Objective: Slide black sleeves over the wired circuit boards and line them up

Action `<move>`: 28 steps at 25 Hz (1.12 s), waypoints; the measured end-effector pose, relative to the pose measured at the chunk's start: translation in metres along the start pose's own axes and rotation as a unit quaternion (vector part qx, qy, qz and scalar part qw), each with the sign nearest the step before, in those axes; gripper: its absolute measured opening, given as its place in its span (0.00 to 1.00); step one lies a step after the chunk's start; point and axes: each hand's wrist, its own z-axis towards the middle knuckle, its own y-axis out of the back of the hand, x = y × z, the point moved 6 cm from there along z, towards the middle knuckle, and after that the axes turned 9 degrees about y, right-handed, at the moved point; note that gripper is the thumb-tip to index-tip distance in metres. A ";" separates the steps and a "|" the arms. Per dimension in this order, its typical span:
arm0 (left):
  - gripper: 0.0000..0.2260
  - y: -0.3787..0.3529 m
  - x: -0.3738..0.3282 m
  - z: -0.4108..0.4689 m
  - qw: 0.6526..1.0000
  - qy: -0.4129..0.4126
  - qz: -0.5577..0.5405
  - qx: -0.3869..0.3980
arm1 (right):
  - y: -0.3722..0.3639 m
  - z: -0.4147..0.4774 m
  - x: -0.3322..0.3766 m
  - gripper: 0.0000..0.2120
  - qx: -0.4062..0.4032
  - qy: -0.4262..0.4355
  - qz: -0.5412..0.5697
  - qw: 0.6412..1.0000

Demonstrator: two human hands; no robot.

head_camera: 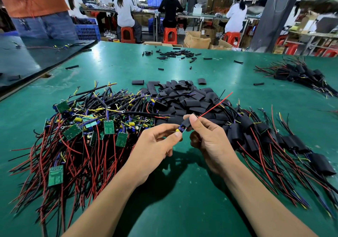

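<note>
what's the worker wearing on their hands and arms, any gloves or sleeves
Nothing is worn. The left hand and right hand have no gloves, and no rings or watch show. The left forearm and right forearm are uncovered, with no shirt sleeve in the frame. The nails are short.

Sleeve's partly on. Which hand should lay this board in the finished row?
Right, probably. The right hand pinches the black sleeve, and the row of sleeved boards lies on its side of the table. The left hand pinches only the board's bare end, beside the unsleeved pile.
</note>
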 end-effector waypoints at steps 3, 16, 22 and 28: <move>0.08 0.001 -0.001 0.000 1.000 -0.001 -0.002 -0.001 | 0.003 0.001 -0.001 0.22 0.007 0.002 -0.040 0.999; 0.08 -0.003 0.007 0.002 0.998 0.064 -0.012 0.019 | -0.001 -0.004 0.003 0.23 0.052 -0.041 -0.138 0.988; 0.07 -0.007 0.010 0.005 0.989 0.104 -0.101 0.028 | -0.001 -0.004 0.003 0.25 0.006 -0.045 -0.109 0.993; 0.06 -0.005 0.015 0.005 0.989 0.121 -0.081 -0.002 | 0.003 -0.005 0.002 0.17 -0.050 -0.038 -0.046 0.997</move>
